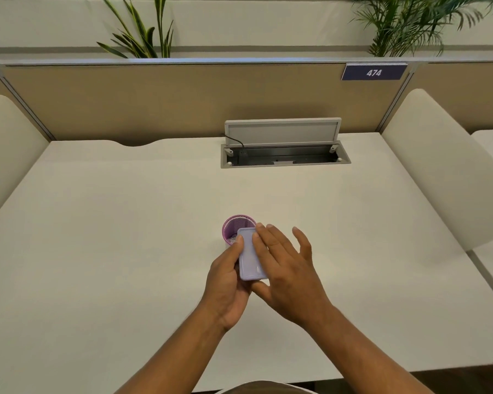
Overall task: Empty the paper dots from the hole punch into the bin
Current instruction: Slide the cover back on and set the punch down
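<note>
So the hole punch (249,255) was held over the purple mesh bin (235,227) on the worktop (125,223), left hand (228,282) fingers pinching its edge, right hand (288,268) fingers spread flat against it. Looked mid-dump; next probably a tap or shake.

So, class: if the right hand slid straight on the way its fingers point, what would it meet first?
Probably the purple mesh bin: the right hand lies over the hole punch, fingers aimed up-left toward the rim. Depth is unclear; it might pass above it.
</note>
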